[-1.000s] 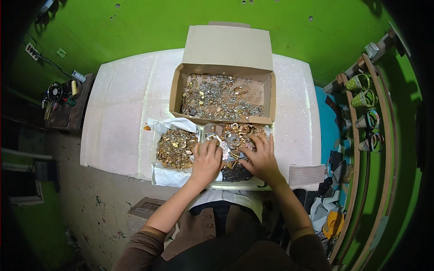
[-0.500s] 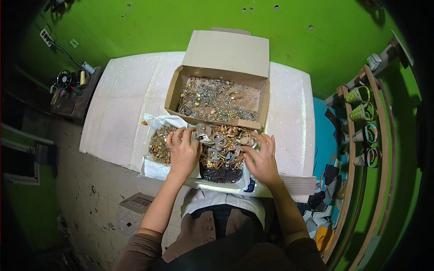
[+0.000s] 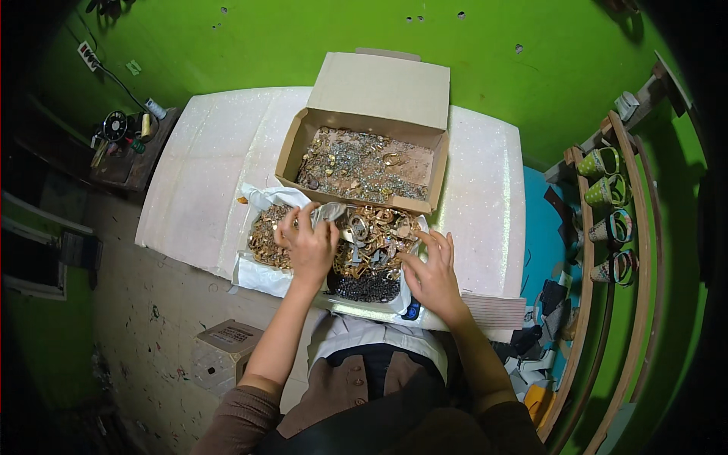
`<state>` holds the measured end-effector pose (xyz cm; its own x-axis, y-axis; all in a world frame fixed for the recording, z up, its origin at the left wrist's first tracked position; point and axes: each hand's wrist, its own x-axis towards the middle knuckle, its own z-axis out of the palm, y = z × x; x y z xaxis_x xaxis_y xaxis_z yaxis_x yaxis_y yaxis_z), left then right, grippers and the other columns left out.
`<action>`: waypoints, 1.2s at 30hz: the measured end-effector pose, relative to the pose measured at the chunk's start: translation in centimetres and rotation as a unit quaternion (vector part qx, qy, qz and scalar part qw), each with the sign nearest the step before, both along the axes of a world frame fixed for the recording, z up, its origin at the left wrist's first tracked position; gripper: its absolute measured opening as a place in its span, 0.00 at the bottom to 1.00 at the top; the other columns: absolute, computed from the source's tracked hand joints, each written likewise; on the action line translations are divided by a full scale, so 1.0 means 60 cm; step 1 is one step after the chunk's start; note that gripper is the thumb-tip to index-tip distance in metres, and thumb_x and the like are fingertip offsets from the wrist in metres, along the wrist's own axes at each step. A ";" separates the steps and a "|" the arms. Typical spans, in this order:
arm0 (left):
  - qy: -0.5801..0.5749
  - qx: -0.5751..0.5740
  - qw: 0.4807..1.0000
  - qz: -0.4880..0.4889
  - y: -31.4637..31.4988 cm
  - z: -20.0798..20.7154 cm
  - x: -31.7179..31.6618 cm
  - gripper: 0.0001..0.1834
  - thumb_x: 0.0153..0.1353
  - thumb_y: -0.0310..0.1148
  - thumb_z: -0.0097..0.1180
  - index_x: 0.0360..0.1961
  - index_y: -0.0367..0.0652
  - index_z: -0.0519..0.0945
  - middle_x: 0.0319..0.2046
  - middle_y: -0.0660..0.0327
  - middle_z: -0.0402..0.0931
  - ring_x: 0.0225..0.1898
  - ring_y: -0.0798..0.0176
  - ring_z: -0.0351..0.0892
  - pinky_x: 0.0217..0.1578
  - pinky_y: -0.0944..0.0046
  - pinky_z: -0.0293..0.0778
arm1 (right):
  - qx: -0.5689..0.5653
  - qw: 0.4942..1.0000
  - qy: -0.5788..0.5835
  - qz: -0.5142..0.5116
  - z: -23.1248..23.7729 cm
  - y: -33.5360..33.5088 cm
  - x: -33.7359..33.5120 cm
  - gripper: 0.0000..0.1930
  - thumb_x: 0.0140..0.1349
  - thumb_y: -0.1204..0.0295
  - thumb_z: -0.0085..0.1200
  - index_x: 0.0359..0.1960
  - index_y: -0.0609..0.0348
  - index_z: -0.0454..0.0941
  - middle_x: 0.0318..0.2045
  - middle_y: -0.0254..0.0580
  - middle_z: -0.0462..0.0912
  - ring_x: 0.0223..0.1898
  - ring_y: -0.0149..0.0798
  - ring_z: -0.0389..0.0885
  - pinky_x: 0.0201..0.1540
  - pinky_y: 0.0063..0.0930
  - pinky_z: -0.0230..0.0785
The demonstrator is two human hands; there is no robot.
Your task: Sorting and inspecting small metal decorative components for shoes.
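A tray lined with white plastic holds gold and grey buckles, small brownish metal pieces to their left, and black beads nearest me. Over the border between the small pieces and the buckles is my left hand. Its thumb and forefinger close on a clear, greyish plastic piece, whose exact kind I cannot make out. My right hand hovers at the right edge of the buckles, thumb and fingers apart, nothing visible between them.
An open cardboard box with scattered beads and metal bits stands just behind. Everything rests on a glittery white table. Sandals hang on a wooden rack at right. A small side table carries spools at left.
My left hand has shifted slightly left and up, and the clear plastic piece has moved left with it. My right hand has drawn slightly left and down, its fingers still apart.
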<state>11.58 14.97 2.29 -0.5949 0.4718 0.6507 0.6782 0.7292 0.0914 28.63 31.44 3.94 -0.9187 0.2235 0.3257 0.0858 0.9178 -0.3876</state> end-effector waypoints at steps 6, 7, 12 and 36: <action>-0.105 -0.059 0.991 -0.061 -0.003 -0.048 0.058 0.11 0.51 0.36 0.59 0.37 0.48 0.82 0.56 0.57 0.66 0.58 0.50 0.57 0.57 0.47 0.46 | -0.002 1.000 0.000 0.018 -0.007 -0.009 0.000 0.10 0.54 0.70 0.56 0.38 0.51 0.80 0.54 0.52 0.65 0.61 0.54 0.56 0.65 0.60 0.43; -0.106 -0.059 0.991 -0.058 -0.010 -0.050 0.057 0.11 0.51 0.36 0.59 0.37 0.48 0.82 0.56 0.57 0.66 0.58 0.50 0.57 0.57 0.47 0.46 | -0.005 1.000 0.000 0.022 -0.007 -0.013 -0.001 0.10 0.54 0.70 0.56 0.38 0.51 0.80 0.54 0.51 0.66 0.61 0.54 0.57 0.65 0.60 0.43; -0.123 -0.048 0.991 -0.039 -0.038 -0.025 0.040 0.14 0.50 0.34 0.58 0.40 0.49 0.82 0.57 0.54 0.64 0.58 0.48 0.57 0.57 0.47 0.47 | -0.011 0.999 -0.003 0.033 -0.013 -0.020 -0.006 0.10 0.53 0.70 0.57 0.38 0.51 0.80 0.54 0.51 0.66 0.61 0.54 0.57 0.65 0.60 0.43; -0.186 -0.080 0.963 -0.177 -0.113 0.010 -0.027 0.16 0.49 0.33 0.59 0.42 0.50 0.80 0.55 0.56 0.65 0.59 0.49 0.57 0.57 0.47 0.47 | 0.136 0.986 -0.022 0.096 -0.050 -0.100 -0.064 0.11 0.53 0.69 0.47 0.36 0.51 0.79 0.51 0.46 0.71 0.58 0.47 0.63 0.66 0.59 0.45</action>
<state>9.96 8.17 2.89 -0.5567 0.7643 0.3255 0.8287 0.4836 0.2819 24.80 25.45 0.97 -0.9499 -0.0451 0.3091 -0.0877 0.9882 -0.1252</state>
